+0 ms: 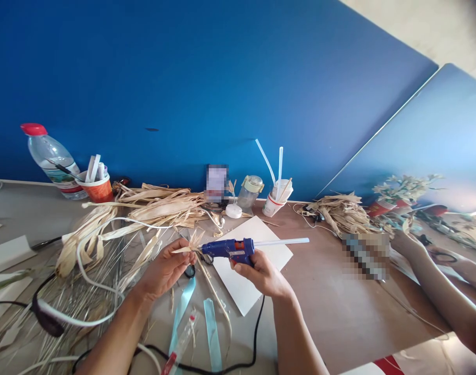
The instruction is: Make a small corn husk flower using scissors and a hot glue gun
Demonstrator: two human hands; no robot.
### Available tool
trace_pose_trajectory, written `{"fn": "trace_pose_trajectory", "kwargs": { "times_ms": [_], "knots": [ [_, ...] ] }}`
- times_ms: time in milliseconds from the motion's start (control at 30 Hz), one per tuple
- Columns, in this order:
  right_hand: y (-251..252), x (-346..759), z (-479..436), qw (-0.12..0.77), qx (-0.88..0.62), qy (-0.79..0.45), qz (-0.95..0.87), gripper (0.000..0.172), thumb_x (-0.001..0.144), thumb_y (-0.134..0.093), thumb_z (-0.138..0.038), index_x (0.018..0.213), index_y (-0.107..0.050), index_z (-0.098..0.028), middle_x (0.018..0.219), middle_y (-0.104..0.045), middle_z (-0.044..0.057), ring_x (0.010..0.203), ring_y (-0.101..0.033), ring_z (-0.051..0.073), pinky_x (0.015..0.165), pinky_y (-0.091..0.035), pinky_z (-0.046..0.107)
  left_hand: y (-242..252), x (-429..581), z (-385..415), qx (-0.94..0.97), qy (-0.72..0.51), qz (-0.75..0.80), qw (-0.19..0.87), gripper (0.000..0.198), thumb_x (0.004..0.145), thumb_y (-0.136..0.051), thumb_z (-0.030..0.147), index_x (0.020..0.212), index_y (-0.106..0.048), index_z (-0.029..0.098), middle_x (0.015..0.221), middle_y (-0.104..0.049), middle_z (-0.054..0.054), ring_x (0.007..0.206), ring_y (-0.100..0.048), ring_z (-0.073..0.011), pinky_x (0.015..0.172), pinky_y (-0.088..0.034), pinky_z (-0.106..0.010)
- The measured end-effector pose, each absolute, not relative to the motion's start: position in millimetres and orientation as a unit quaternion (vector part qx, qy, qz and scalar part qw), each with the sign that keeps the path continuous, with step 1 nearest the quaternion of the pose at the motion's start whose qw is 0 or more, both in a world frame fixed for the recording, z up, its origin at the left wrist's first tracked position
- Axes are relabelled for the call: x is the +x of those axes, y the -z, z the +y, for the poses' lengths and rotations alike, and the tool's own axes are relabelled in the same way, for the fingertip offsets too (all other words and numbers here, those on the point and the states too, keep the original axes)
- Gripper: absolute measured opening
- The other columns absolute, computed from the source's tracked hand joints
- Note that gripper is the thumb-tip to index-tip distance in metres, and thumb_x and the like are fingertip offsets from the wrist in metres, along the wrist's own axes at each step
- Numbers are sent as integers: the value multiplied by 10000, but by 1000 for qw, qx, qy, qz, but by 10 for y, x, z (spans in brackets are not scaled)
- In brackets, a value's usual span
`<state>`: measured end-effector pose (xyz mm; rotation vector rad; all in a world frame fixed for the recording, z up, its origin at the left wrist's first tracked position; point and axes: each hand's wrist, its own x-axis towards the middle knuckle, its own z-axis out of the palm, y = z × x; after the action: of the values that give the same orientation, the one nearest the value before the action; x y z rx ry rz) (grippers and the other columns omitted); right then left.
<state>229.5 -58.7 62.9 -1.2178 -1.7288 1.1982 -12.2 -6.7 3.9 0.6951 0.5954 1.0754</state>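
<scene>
In the middle of the view, my right hand (pixel 266 272) is wrapped round the grip of a blue hot glue gun (pixel 227 249). A clear glue stick (pixel 284 241) juts from its rear to the right. My left hand (pixel 170 264) pinches a small flower of dried corn husk (pixel 196 240), its pale petals pointing up and left. The gun's nozzle is at the flower, and whether they touch I cannot tell. White paper (pixel 250 271) lies under the gun. Below my hands are pale blue ribbon strips (pixel 212 333) and scissors, mostly hidden, with a dark handle loop (pixel 190 271).
Husk bundles (pixel 163 205), thin wires (pixel 77 297) and a white cable (pixel 81 255) cover the left side. A water bottle (pixel 52 159), orange cup (pixel 99 187), glass jar (pixel 249 191) and white cup (pixel 275 203) line the blue partition (pixel 206 94). At right, another person's arms (pixel 437 286) reach in.
</scene>
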Motion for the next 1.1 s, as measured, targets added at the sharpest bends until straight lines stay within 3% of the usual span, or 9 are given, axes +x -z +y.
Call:
{"fn": "trace_pose_trajectory", "kwargs": {
  "times_ms": [1100],
  "knots": [
    [-623, 2253, -607, 346, -458, -447, -686, 254, 875, -554, -414, 811, -536, -168, 680, -432, -17, 614, -360, 118, 555, -297, 255, 23, -128, -40, 319, -500, 275, 757, 230, 645, -849, 215, 794, -680, 167, 581, -631, 7, 647, -587, -129, 727, -462, -277]
  ]
}}
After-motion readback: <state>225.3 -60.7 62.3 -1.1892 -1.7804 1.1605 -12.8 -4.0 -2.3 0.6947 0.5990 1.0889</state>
